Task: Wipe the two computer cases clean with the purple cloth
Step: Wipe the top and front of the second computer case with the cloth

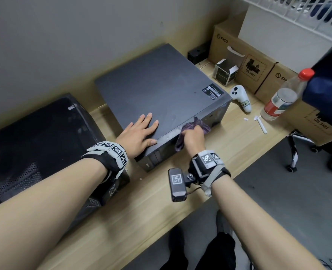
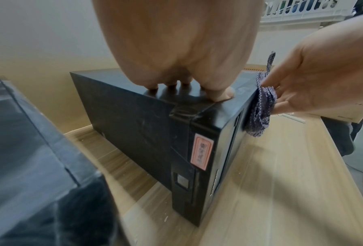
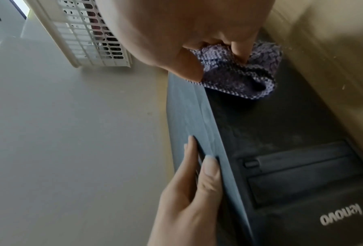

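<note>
Right hand (image 1: 193, 136) bunches purple cloth (image 1: 188, 129), pressing it on front face of computer case (image 1: 161, 90) lying flat on desk (image 1: 141, 207). Left hand (image 1: 139, 133) flat, fingers straight, on case top. Cloth soft, limp: keep bunched. Case rigid, likely heavy: brace from top.

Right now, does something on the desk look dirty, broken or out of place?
A few white pieces, like broken chalk, lie scattered on the desk right of the computer case. The case front shows dusty smears below the purple cloth. Nothing looks spilled.
</note>
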The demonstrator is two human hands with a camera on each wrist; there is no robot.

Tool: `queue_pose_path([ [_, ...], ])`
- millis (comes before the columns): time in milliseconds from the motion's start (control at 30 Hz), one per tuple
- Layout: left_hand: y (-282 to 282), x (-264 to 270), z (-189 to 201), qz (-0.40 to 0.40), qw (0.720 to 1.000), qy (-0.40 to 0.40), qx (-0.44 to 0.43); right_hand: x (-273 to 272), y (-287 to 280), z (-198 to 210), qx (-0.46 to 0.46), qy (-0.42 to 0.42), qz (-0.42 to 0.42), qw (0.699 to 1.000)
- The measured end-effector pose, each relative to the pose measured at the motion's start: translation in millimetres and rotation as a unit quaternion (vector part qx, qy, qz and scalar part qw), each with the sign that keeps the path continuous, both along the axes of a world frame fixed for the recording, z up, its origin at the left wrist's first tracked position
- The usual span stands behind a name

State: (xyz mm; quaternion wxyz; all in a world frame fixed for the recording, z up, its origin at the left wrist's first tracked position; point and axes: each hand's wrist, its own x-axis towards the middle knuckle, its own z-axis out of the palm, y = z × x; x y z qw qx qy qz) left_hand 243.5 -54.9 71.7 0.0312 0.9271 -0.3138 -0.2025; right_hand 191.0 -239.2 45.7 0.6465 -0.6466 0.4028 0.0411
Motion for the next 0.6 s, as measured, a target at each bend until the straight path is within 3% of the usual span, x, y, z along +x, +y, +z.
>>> queue_pose_path([
  [133,-0.6,0.5,-0.7,-0.003,1.000,-0.004,-0.001,-7.4,14.4,2.5,-0.038,0.017,0.035,0.999],
  [400,-0.5,0.4,-0.5,-0.006,1.000,-0.011,0.000,-41.2,98.2,-12.6,0.042,0.013,0.126,0.991],
  [600,-1.0,0.0,0.9,-0.005,1.000,-0.004,-0.001,-29.5,95.4,-28.8,0.111,0.110,0.158,0.975],
])
